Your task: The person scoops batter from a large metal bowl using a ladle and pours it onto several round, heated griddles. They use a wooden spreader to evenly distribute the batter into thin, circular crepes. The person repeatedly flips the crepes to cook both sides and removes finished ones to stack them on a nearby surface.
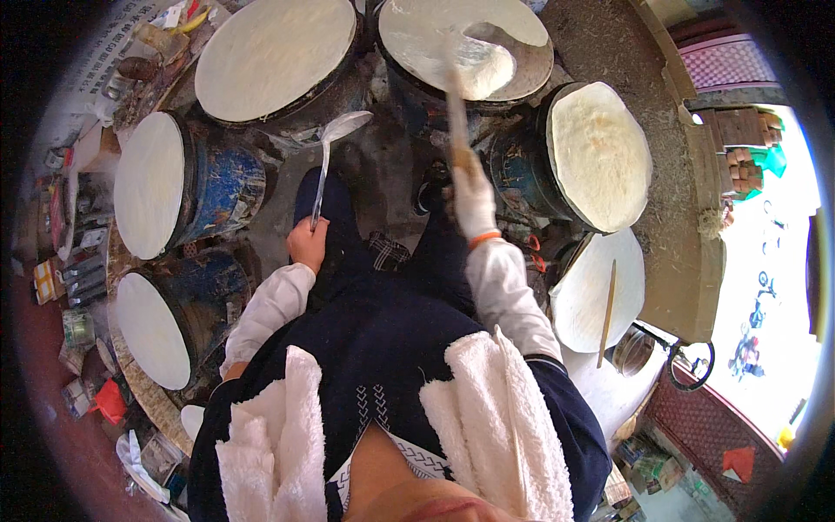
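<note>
My left hand [309, 239] grips a long steel ladle [344, 126], whose bowl is raised between the back pans. My right hand [472, 198], in a white glove with an orange band at the wrist, is closed on a wooden-handled tool [457, 109], blurred by motion. It reaches over the back-right round griddle [539, 74], where pale batter [487, 74] is partly spread and bare dark surface shows. Round sheets of batter cover the back-left griddle [270, 61] and the right griddle [598, 157].
More covered griddles [150, 183] [152, 326] sit on blue drums at left. At lower right a wooden stick [609, 313] lies across another pale round [578, 291]. A cluttered ledge [130, 70] runs along the left; a bright doorway [765, 287] is at right.
</note>
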